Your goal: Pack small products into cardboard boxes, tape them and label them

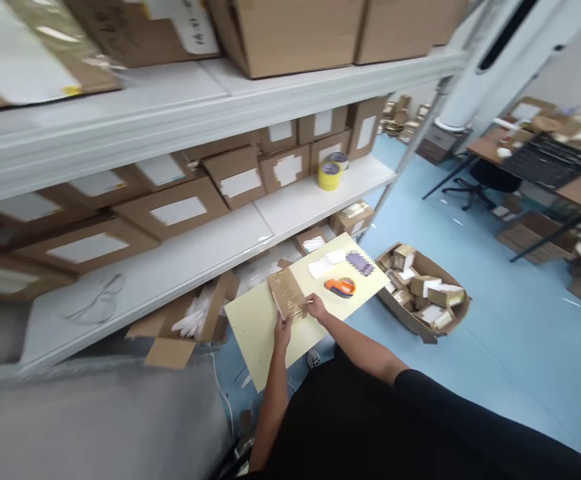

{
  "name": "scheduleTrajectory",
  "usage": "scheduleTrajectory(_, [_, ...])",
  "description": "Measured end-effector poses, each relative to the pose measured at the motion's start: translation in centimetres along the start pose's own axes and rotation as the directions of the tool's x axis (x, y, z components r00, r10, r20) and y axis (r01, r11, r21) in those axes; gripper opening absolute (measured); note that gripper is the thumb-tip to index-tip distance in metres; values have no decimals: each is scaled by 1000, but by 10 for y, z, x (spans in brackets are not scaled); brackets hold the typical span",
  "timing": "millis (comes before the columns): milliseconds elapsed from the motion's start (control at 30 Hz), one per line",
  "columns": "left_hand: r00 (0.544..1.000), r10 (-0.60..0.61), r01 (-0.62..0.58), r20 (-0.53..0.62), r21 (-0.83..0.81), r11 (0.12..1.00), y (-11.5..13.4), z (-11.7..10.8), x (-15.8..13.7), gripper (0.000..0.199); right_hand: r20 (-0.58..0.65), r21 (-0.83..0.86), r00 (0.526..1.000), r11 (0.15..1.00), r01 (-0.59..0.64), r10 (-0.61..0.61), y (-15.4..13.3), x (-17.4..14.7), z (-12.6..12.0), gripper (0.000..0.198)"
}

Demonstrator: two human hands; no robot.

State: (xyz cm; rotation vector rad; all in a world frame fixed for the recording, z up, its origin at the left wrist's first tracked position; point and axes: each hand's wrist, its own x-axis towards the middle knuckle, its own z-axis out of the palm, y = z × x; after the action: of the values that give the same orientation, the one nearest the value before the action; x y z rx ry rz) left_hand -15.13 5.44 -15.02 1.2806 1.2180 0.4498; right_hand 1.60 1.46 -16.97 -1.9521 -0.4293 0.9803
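Observation:
A flat cardboard package (285, 292) with shiny tape across it lies on a small pale yellow table (255, 323). My left hand (282, 331) grips its near edge, thumb on top. At the near right corner, the fingers of my right hand (315, 307) are closed on the package, where a small flap sticks out. An orange and blue tape dispenser (340, 288) lies to the right of my right hand. Beyond it are white paper slips (326, 264) and a blurred-out purple object (360, 263).
A grey shelf rack (210, 243) holds labelled cartons and yellow tape rolls (329, 176). Right of the table, an open carton (420, 327) full of small taped boxes stands on the blue floor. An open box with white items (195, 317) sits at left. Desks (495, 148) stand farther right.

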Motion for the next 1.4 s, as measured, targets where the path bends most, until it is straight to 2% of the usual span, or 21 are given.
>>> scheduleTrajectory(133, [998, 42, -38, 40, -98, 994, 16, -1, -2, 81, -1, 34, 1000, 999, -23, 23, -9, -2, -16, 31])
scheduleTrajectory(200, [996, 68, -61, 58, -127, 990, 31, 2, -5, 82, 5, 116, 1000, 993, 9, -10, -16, -8, -29, 33])
scheduleTrajectory(333, [983, 150, -134, 104, -145, 980, 71, 20, -8, 86, -63, 376, 977, 902, 214, -206, -35, -25, -65, 38])
scheduleTrajectory(433, [948, 238, -209, 213, -150, 966, 104, 51, -5, 90, -203, 480, 947, 818, 316, -247, -47, -35, -106, 56])
scheduleTrajectory(500, [924, 252, -221, 289, -135, 966, 123, 82, -1, 91, -286, 474, 931, 811, 343, -226, -50, -41, -141, 60])
scheduleTrajectory(600, [881, 243, -221, 406, -100, 970, 146, 141, 2, 91, -437, 358, 881, 863, 356, -182, -43, -49, -199, 52])
scheduleTrajectory(667, [838, 244, -231, 489, -86, 969, 157, 186, -1, 87, -531, 298, 836, 894, 335, -137, -33, -53, -239, 50])
scheduleTrajectory(767, [751, 231, -266, 619, -36, 963, 167, 256, -11, 73, -595, 343, 803, 894, 287, -30, -11, -53, -300, 51])
scheduleTrajectory(867, [646, 154, -247, 747, 14, 969, 163, 324, -23, 67, -616, 382, 779, 910, 160, 121, 21, -49, -359, 50])
scheduleTrajectory(1000, [511, 18, -123, 859, 53, 991, 142, 406, -37, 75, -624, 346, 714, 931, -114, 319, 68, -43, -430, 45])
scheduleTrajectory(1067, [469, -3, -66, 883, 38, 997, 131, 442, -43, 81, -631, 351, 686, 922, -165, 363, 85, -38, -462, 45])
scheduleTrajectory(1100, [462, 4, -44, 887, 18, 999, 128, 458, -45, 84, -634, 356, 684, 921, -155, 360, 90, -33, -478, 45])
scheduleTrajectory(1167, [492, 31, -23, 870, -23, 999, 127, 485, -46, 88, -627, 367, 708, 925, -100, 325, 94, -20, -512, 47])
scheduleTrajectory(1267, [625, 74, -57, 777, -49, 997, 138, 511, -37, 88, -605, 364, 744, 930, -58, 283, 88, 7, -565, 56])
scheduleTrajectory(1333, [709, 119, -98, 695, -70, 993, 150, 516, -25, 83, -621, 339, 723, 936, -100, 302, 81, 27, -597, 62])
scheduleTrajectory(1400, [773, 169, -143, 612, -93, 985, 163, 512, -11, 77, -665, 317, 696, 946, -68, 273, 73, 44, -619, 65])
